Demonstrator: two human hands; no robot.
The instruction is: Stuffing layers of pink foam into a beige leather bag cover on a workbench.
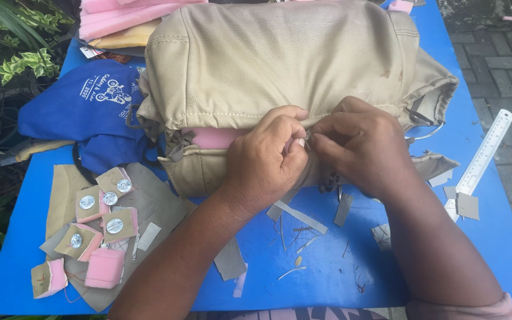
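A large beige leather-like cushion cover (pixel 280 59) lies across the blue table (pixel 327 278), with pink foam (pixel 211 137) showing through its open front seam. My left hand (pixel 268 159) and my right hand (pixel 365 148) meet at that seam, fingertips pinched together on the beige edge. Something thin and metallic, perhaps a needle, shows between the fingers; I cannot tell which hand holds it. Both hands press against the cover's lower flap.
Beige and pink foam squares with round metal buttons (pixel 99 210) lie at front left. A blue cloth (pixel 90 106) sits at left, pink foam sheets (pixel 120 15) at the back. A white ruler (pixel 484 155) lies at right. Fabric scraps (pixel 303 216) litter the front. Plants border the left.
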